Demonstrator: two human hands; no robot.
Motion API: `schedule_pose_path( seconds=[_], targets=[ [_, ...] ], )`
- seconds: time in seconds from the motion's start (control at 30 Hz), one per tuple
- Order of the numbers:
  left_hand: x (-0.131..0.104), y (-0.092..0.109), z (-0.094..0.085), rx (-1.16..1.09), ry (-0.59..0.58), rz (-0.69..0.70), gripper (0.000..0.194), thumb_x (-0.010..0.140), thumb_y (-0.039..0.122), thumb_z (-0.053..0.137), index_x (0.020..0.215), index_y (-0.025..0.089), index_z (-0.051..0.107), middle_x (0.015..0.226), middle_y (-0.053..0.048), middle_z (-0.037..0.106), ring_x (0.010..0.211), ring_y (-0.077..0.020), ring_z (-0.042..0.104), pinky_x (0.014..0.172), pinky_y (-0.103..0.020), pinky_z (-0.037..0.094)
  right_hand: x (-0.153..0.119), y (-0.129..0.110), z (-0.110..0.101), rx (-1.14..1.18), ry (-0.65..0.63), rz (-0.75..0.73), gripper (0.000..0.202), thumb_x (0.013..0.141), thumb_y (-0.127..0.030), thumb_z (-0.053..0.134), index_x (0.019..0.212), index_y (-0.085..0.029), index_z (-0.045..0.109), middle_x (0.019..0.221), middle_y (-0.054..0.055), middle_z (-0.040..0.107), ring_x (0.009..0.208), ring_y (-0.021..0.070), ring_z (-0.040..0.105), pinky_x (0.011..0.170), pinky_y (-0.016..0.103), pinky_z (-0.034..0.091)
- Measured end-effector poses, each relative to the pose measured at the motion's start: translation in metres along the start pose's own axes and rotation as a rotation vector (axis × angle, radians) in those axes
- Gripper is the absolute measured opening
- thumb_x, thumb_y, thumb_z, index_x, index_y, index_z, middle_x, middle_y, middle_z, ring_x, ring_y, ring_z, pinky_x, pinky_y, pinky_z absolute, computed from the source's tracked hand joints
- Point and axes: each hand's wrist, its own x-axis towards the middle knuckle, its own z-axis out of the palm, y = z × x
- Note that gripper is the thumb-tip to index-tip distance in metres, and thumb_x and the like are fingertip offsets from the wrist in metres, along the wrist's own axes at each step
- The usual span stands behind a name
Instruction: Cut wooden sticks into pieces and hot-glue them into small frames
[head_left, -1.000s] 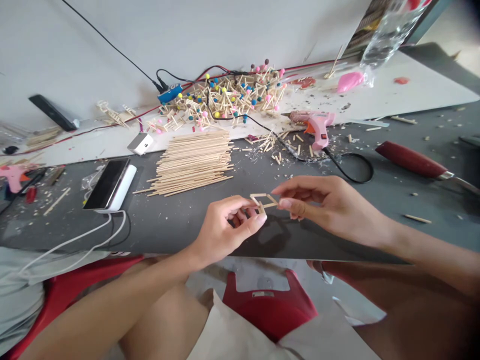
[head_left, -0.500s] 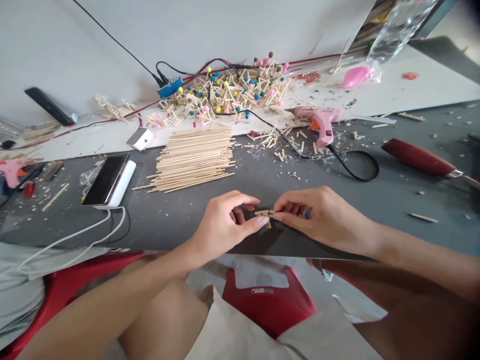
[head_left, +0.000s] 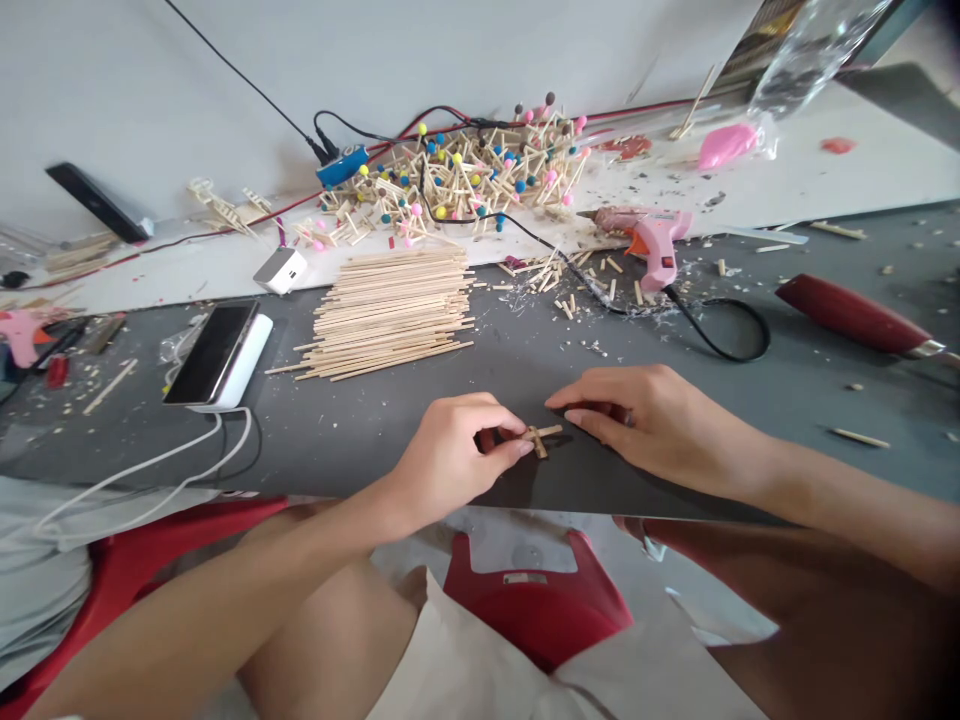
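Observation:
Near the front edge of the grey table, my left hand pinches a small piece made of short wooden sticks that cross each other. Just right of it is my right hand, its thumb and forefinger apart with nothing seen between them; its other fingers are curled. A pile of long thin sticks lies beyond my left hand. The pink glue gun rests past my right hand, with short cut sticks beside it.
A heap of stick pieces with coloured balls stands on the white board at the back. A phone on a white block is at left, with white cables. A red-handled tool and a stick lie at right.
My right hand has let go of the small stick piece and moved slightly right. My left hand has closed its fingertips on the piece. The view has shifted slightly.

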Motion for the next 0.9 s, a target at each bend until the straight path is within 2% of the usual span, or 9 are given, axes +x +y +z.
schedule_pose_path(
  seconds=[0.07,0.13,0.23,0.3,0.43,0.53,0.63,0.8,0.9],
  targets=[
    [0.000,0.000,0.000,-0.001,0.008,0.009,0.008,0.085,0.022,0.069,0.084,0.020,0.077,0.081,-0.003,0.070,0.061,-0.0098,0.056,0.059,-0.022,0.044,-0.001,0.007,0.002,-0.165,-0.004,-0.118,0.039,0.088,-0.010,0.047,0.111,-0.026,0.075,0.085,0.004,0.070,0.067,0.0138,0.064,0.059,0.025,0.045],
    [0.000,0.001,0.000,-0.001,0.010,0.017,0.009,0.085,0.022,0.068,0.084,0.020,0.077,0.081,-0.003,0.070,0.061,-0.0098,0.056,0.059,-0.022,0.044,-0.002,0.015,0.003,-0.350,0.019,-0.155,0.046,0.084,-0.007,0.048,0.118,-0.026,0.072,0.079,0.005,0.067,0.055,0.0130,0.058,0.051,0.026,0.038],
    [0.000,0.001,0.000,-0.008,0.015,0.031,0.008,0.085,0.021,0.069,0.083,0.020,0.077,0.081,-0.003,0.070,0.062,-0.0101,0.057,0.059,-0.022,0.043,-0.003,0.025,-0.001,-0.609,0.178,-0.004,0.054,0.082,-0.009,0.049,0.133,-0.016,0.062,0.070,0.009,0.068,0.042,0.0146,0.049,0.043,0.029,0.028],
    [0.000,0.001,-0.001,-0.018,0.018,0.042,0.008,0.085,0.020,0.069,0.083,0.020,0.077,0.082,-0.003,0.071,0.063,-0.0102,0.058,0.059,-0.022,0.044,-0.003,0.028,-0.006,-0.688,0.214,0.101,0.053,0.087,-0.013,0.048,0.139,-0.010,0.055,0.068,0.012,0.069,0.041,0.0180,0.051,0.041,0.030,0.026],
    [0.000,-0.001,-0.001,-0.020,0.001,0.072,0.008,0.085,0.019,0.069,0.087,0.019,0.076,0.085,-0.003,0.071,0.066,-0.0099,0.059,0.062,-0.022,0.046,-0.005,0.021,-0.011,-0.472,0.178,0.061,0.045,0.093,-0.024,0.047,0.135,-0.016,0.060,0.094,0.014,0.075,0.068,0.0260,0.068,0.052,0.034,0.045],
    [-0.001,0.000,-0.002,-0.017,0.036,0.059,0.014,0.085,0.024,0.070,0.096,0.018,0.075,0.089,-0.004,0.070,0.068,-0.0104,0.059,0.062,-0.022,0.047,-0.005,0.010,-0.010,-0.151,0.065,0.021,0.039,0.091,-0.025,0.053,0.129,-0.022,0.065,0.098,0.008,0.075,0.076,0.0212,0.069,0.062,0.032,0.052],
    [-0.001,0.004,-0.004,-0.060,0.137,0.011,0.019,0.090,0.030,0.064,0.102,0.018,0.074,0.092,-0.006,0.069,0.072,-0.0110,0.060,0.061,-0.021,0.047,-0.004,0.003,-0.007,0.062,-0.059,0.078,0.038,0.087,-0.023,0.059,0.125,-0.024,0.068,0.090,0.003,0.074,0.066,0.0140,0.065,0.057,0.026,0.049],
    [-0.002,0.006,-0.008,-0.168,0.318,-0.072,0.021,0.087,0.018,0.061,0.106,0.018,0.071,0.103,-0.008,0.065,0.083,-0.0121,0.060,0.057,-0.017,0.047,-0.004,0.000,-0.003,0.071,-0.093,0.103,0.040,0.084,-0.020,0.061,0.124,-0.024,0.068,0.089,0.001,0.072,0.063,0.0109,0.062,0.054,0.023,0.045],
    [0.001,-0.001,-0.007,-0.210,0.353,-0.090,0.039,0.077,0.002,0.057,0.109,0.019,0.070,0.113,-0.008,0.062,0.088,-0.0128,0.060,0.063,-0.019,0.050,-0.005,0.000,-0.001,0.023,-0.105,0.081,0.042,0.082,-0.019,0.063,0.124,-0.025,0.068,0.091,0.001,0.071,0.065,0.0105,0.060,0.056,0.023,0.044]
  ],
)
